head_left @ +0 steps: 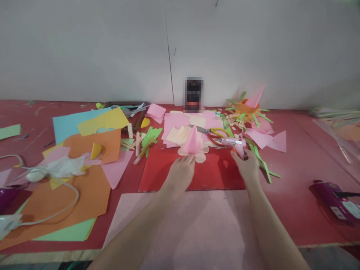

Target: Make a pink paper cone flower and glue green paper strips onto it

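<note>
Near edge: table [298,198] is ending in a pale lip; pale pink sheet [191,225] is running out of view between the forearms.
Near left: orange paper [92,191] is lying over a green sheet [73,230], whose near edge is sticking out; white cable [45,221] is looping across the orange.
Near right: purple power strip [334,202] is sitting by the view's right side; bare red tabletop is showing between it and the right forearm, so elbow room is there.
Red board [216,176]: lying flat, its near edge meeting the pink sheet; bare red is showing between the two hands.
Left hand [182,170]: reaching over the board, fingers slightly bent and close together, tips at the petals' near edge; can't tell if it's pinching or just steadying.
Pink cone [192,142]: standing upright on cream petals [200,156] at the board's far edge, just beyond the left fingers.
Right hand [249,167]: curling round a pink tool [239,149] at the board's far right corner, nearly closed.
Behind cone: scissors [206,130] are lying on pink and cream paper; tight there.
Far right: orange paper piece [250,107] is sitting among green strips, its own pink cone tilting.
Far edge: blurred dark upright object [193,93] is standing against the wall [112,48].
</note>
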A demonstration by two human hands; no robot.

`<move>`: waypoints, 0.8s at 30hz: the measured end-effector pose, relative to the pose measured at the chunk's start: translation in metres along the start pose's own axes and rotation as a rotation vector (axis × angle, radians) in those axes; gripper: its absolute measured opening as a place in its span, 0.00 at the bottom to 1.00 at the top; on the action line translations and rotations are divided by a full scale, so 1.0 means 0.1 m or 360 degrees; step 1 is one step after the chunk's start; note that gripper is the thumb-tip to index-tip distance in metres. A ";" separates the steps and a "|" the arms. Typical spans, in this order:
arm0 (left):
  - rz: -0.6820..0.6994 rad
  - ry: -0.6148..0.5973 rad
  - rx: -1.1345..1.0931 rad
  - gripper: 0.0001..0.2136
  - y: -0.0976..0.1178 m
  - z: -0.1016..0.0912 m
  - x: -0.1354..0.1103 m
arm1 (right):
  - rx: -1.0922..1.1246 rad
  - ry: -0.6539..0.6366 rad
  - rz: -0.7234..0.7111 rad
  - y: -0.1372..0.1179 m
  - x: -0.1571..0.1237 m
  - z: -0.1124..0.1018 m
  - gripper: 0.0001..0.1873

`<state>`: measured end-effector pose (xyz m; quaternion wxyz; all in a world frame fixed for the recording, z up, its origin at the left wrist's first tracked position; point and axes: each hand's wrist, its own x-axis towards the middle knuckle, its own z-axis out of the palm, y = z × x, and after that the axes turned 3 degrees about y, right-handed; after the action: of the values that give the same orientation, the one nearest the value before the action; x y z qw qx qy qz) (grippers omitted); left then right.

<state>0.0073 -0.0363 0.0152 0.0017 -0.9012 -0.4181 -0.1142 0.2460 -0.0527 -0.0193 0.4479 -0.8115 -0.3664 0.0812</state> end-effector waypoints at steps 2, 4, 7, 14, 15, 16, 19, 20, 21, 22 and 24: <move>0.0016 -0.0007 0.0046 0.15 0.02 0.02 0.00 | -0.0004 -0.0010 0.0004 -0.01 0.00 -0.01 0.30; 0.0009 0.0007 0.0056 0.15 0.04 0.05 -0.01 | -0.0007 -0.0011 -0.0005 -0.02 0.00 -0.01 0.29; -0.0043 0.0035 0.0055 0.15 0.08 0.10 -0.01 | -0.0009 -0.0011 -0.0044 -0.02 -0.01 -0.01 0.28; -0.0070 0.0019 0.0061 0.13 0.11 0.10 0.01 | -0.0006 -0.0012 -0.0065 0.02 -0.01 0.00 0.28; -0.0061 0.0011 0.0068 0.13 0.11 0.09 0.02 | -0.0001 -0.0010 -0.0060 0.01 -0.01 0.00 0.28; -0.0050 0.0006 0.0081 0.13 0.11 0.08 0.03 | 0.0003 -0.0004 -0.0056 0.01 -0.01 0.00 0.28; -0.0018 0.0004 0.0125 0.13 0.09 0.06 0.04 | 0.0005 0.0016 -0.0045 -0.02 -0.02 0.00 0.28; -0.0011 0.0011 0.0129 0.13 0.08 0.05 0.04 | 0.0004 0.0018 -0.0045 -0.03 -0.02 -0.01 0.28; 0.0000 0.0017 0.0122 0.13 0.07 0.05 0.04 | 0.0003 0.0018 -0.0046 -0.03 -0.02 -0.01 0.28; 0.0009 0.0026 0.0105 0.13 0.06 0.06 0.03 | 0.0002 0.0011 -0.0047 -0.03 -0.02 -0.01 0.29; 0.0008 0.0062 0.0037 0.12 0.03 0.08 0.03 | 0.0004 -0.0002 -0.0043 -0.03 -0.02 -0.01 0.29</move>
<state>0.0129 -0.0351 0.0082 0.0207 -0.8998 -0.4171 -0.1267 0.2436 -0.0537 -0.0170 0.4497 -0.8059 -0.3776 0.0760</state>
